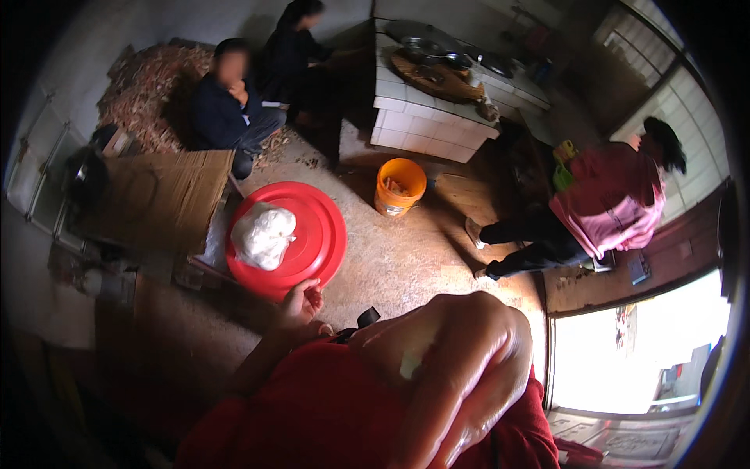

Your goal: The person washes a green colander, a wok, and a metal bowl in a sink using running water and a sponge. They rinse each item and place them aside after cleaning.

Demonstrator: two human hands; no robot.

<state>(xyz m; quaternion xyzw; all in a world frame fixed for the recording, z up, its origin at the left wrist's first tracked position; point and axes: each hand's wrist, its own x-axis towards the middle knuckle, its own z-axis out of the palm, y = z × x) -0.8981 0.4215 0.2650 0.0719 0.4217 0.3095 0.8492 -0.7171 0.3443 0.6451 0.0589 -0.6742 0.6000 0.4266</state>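
My left hand (303,302) is just below the near rim of a round red lid-like top (322,250). One finger stretches toward the rim and the others curl loosely. No object shows in it, and I cannot tell whether it touches the rim. On the red top sits a knotted white plastic bag (264,237), its contents hidden. My right hand (476,332) and forearm loom large at bottom centre, bent across my red top; its fingers cannot be made out. A small black piece (368,316) shows between my hands.
An orange bucket (401,184) with pale pieces inside stands mid-floor. Cardboard (156,199) lies left of the red top. Two people sit at the back by a heap of brownish scraps (148,94). A white-tiled stove counter (430,129) stands behind; a person in pink (609,195) bends at right.
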